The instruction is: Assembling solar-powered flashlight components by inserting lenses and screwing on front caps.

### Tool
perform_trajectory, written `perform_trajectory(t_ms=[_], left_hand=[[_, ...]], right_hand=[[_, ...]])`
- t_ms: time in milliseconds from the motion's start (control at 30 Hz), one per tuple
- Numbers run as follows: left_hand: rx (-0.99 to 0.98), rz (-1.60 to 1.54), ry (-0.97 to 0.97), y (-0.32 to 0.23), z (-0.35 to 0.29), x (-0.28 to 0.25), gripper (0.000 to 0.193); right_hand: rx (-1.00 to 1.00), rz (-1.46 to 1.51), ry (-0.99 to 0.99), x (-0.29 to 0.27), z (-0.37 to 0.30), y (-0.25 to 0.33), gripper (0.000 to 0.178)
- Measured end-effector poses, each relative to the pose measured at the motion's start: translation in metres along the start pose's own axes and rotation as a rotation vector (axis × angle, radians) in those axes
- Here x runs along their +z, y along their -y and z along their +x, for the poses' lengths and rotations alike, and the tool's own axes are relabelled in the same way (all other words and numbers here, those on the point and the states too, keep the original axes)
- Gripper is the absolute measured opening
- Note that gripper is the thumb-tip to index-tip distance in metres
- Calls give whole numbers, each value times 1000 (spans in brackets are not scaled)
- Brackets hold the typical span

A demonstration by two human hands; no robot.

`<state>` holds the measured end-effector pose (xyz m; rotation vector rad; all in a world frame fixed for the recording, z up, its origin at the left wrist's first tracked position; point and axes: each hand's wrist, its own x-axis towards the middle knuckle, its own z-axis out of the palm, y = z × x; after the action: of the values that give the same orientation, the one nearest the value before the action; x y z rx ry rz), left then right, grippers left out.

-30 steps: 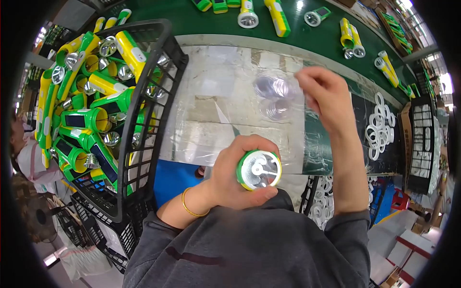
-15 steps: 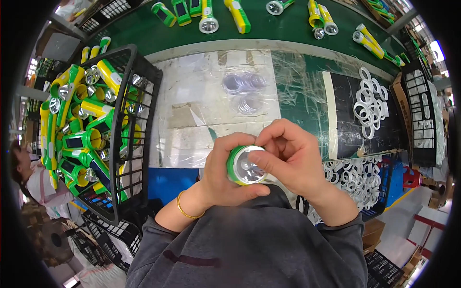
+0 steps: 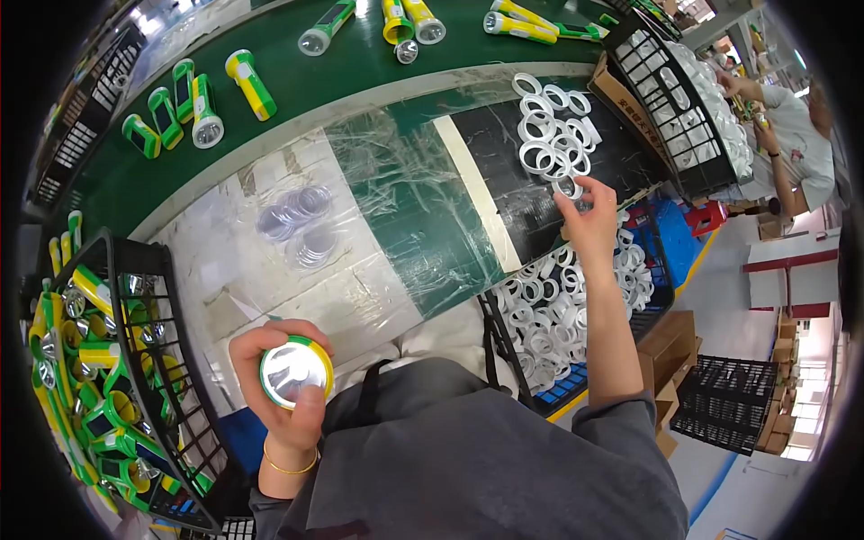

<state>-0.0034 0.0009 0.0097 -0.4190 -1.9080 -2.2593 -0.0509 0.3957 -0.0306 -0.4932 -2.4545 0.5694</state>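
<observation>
My left hand (image 3: 286,427) is wrapped round a green and yellow flashlight (image 3: 295,371), its round reflector end facing up and shining brightly. The rest of that flashlight is hidden by the hand. Far off to the right, my right hand (image 3: 594,227) has its thumb and fingertips on opposite sides of a white ring (image 3: 568,187) at the near end of a loose group of white rings (image 3: 537,157). These lie on a black board (image 3: 490,148). Between the hands, clear round discs (image 3: 308,203) lie overlapped on the pale worktop covering (image 3: 360,270).
A black crate (image 3: 171,297) full of flashlights stands at left. Below the right forearm is a bin of white rings (image 3: 544,337). Another black crate (image 3: 670,108) stands at far right. Several flashlights (image 3: 251,85) lie on the green surface behind. Another person (image 3: 796,144) works at right.
My right hand has left the flashlight and reached right to the white rings. My left hand, keeping the flashlight, has moved left. The view has swung to the right.
</observation>
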Motion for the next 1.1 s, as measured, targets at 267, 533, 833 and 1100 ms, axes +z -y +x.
perform_trajectory(t_ms=[267,533,833,1100], left_hand=[[57,27,44,0,-5,-4,50],[136,-17,209,5,0,-5,58],[125,-57,227,6,0,-13,62],[94,-108,205,8,-2,-18,63]], right_hand=[[-151,135,215,3,-8,9,18],[-516,8,425,60,-48,101,15],[-600,165,798,46,-38,132,59],[-652,536,1062,19,-13,185,60]])
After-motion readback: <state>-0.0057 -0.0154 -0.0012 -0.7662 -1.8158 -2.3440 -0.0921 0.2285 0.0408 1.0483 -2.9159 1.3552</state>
